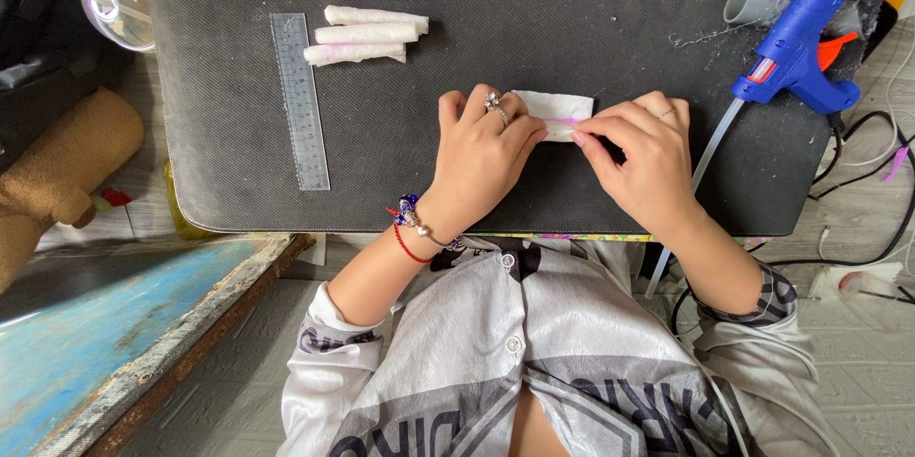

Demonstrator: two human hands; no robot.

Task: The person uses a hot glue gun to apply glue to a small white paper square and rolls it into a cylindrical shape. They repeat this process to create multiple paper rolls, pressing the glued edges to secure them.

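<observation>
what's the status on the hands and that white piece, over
Left hand and right hand both pressing the white folded piece on the dark mat. Finished rolls and glue gun lie apart, nothing obstructing.

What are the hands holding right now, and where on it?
Both hands pin a small white paper piece on the dark mat: left hand over its left end, right hand pinching its lower right edge.

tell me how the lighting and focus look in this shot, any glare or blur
Head view: soft, even daylight; the hands, left hand and right hand, cast only faint shadows on the dark mat. Mild glare on the clear ruler and plastic cup. The white paper piece looks slightly overexposed. Focus is sharp throughout; edges bend a little from the wide lens.
</observation>
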